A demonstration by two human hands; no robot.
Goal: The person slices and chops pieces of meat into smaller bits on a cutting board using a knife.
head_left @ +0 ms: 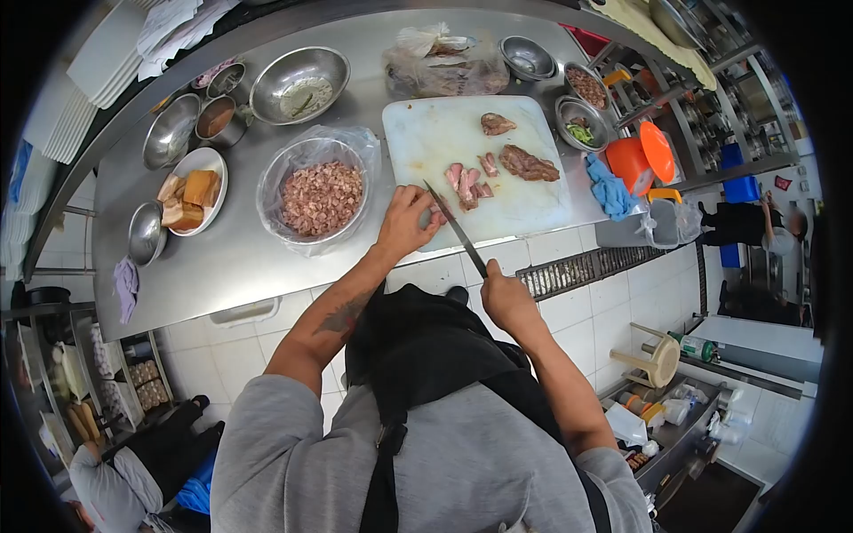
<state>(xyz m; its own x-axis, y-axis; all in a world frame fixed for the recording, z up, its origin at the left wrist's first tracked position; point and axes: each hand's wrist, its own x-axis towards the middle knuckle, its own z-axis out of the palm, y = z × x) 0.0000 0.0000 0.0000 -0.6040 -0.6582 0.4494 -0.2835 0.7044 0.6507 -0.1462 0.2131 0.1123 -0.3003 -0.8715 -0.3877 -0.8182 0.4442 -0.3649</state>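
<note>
My right hand is closed round the handle of a knife, whose blade points up and left over the near edge of the white cutting board. Close to the blade tip is my left hand, its fingers curled together at the board's lower left corner; what they hold, if anything, is hidden. Several cut strips of meat lie on the board just past the blade. A larger piece of cooked meat rests to their right, and a smaller chunk lies farther back.
Left of the board stands a plastic-lined bowl of diced meat. Beyond are a plate of pork slabs, a large metal bowl and a bagged item. A blue cloth lies right. Two people are nearby.
</note>
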